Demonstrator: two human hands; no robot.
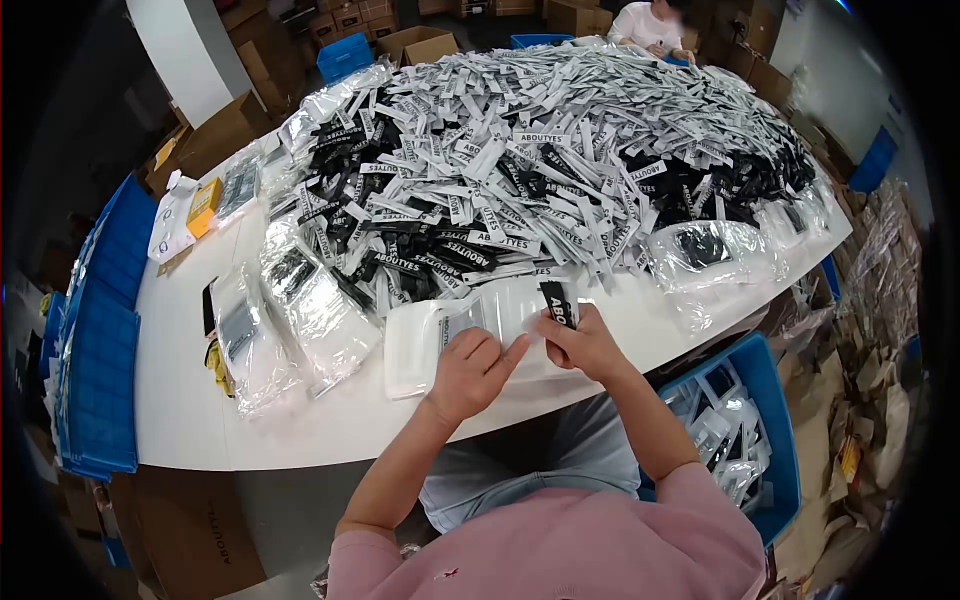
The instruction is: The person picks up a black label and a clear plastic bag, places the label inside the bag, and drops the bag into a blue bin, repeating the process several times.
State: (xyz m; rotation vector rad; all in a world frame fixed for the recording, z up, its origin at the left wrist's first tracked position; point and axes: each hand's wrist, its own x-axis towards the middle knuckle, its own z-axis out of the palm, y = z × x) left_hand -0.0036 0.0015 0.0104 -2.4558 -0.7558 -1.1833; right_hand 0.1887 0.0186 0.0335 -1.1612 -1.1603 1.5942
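A person in a pink shirt (560, 550) works at a white table (190, 400), the right hand (580, 345) pinching a black packet (557, 303) printed in white, just right of the frame's center. The left hand (470, 370) rests against a stack of clear bags (410, 345) at lower center; whether its fingers grip a bag cannot be told. A heap of white and black packets (540, 150), many lettered "ABOUTYES," fills the upper middle. At lower right, a blue bin (785, 450) holds bagged pieces (735, 440), while another person (645, 25) sits at upper right.
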